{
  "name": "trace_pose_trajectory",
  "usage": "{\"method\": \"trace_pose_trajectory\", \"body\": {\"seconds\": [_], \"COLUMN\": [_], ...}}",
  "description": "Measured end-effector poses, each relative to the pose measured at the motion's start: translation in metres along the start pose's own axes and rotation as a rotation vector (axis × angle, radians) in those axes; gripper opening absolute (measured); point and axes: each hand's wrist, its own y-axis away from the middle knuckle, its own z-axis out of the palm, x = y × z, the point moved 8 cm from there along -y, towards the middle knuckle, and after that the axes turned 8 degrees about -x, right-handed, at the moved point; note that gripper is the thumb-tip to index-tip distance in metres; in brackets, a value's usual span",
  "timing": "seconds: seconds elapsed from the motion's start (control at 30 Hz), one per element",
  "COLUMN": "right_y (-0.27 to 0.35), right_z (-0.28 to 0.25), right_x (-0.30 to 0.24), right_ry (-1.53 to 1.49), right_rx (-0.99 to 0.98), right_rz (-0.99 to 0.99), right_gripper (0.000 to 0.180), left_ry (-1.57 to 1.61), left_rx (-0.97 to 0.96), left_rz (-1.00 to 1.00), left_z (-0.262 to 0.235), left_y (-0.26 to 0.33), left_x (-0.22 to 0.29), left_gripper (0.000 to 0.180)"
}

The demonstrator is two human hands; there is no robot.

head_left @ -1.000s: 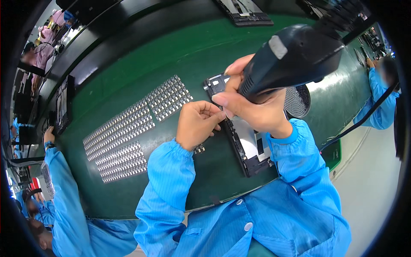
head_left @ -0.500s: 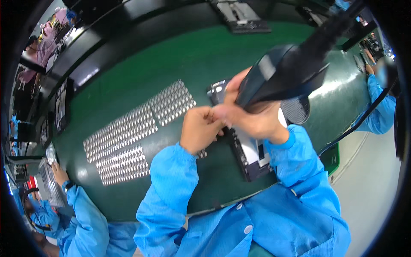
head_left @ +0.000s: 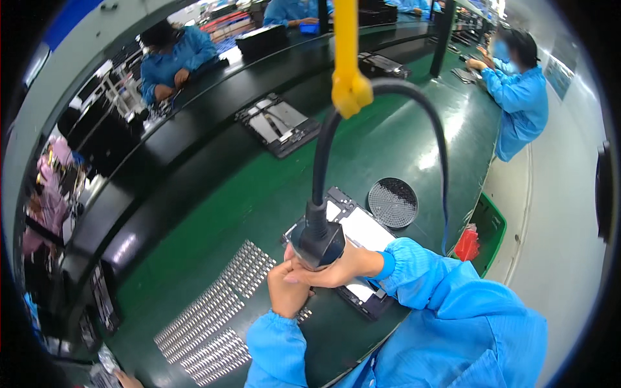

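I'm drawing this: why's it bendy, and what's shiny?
In the head view, the fisheye lens bends the edge of the green table and leaves dark corners; in the head view, white glare streaks the table beyond the round tray; also in the head view, the white panel near the dark tool looks very bright.

Lower end of black handheld tool [head_left: 318, 244] lost behind right hand [head_left: 337, 268]. Left hand [head_left: 288, 292] partly covered too; can't see from here whether it holds anything. Device frame [head_left: 363, 227] partly hidden behind sleeve [head_left: 422, 275]. Dark bits [head_left: 404, 188] in round dish [head_left: 390, 214] too small to make out. Co-worker's hand [head_left: 128, 381], lower left, cut off.
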Motion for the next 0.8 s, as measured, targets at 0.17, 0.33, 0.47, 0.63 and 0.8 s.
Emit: {"method": "trace_pose_trajectory", "body": {"seconds": [0.17, 0.33, 0.47, 0.63, 0.8], "right_y": [0.007, 0.007, 0.005, 0.004, 0.007], "right_z": [-0.003, -0.006, -0.007, 0.002, -0.003], "right_x": [0.006, 0.004, -0.001, 0.003, -0.013], "right_ry": [-0.147, -0.206, -0.245, -0.258, -0.118], "right_rx": [-0.016, 0.127, 0.139, 0.017, -0.051], "right_rz": [0.151, 0.083, 0.110, 0.137, 0.089], "right_gripper": [0.035, 0.025, 0.028, 0.037, 0.060], "left_ry": [-0.050, 0.019, 0.031, 0.081, 0.078], "left_rx": [-0.049, -0.036, -0.021, 0.016, 0.008], "left_rz": [-0.087, -0.046, 0.007, -0.020, -0.038], "left_z": [0.006, 0.006, 0.000, -0.004, -0.004], "left_y": [-0.005, -0.002, -0.005, -0.001, -0.001], "left_x": [-0.013, -0.010, -0.017, -0.020, -0.017], "left_gripper": [0.022, 0.015, 0.021, 0.001, 0.011]}}
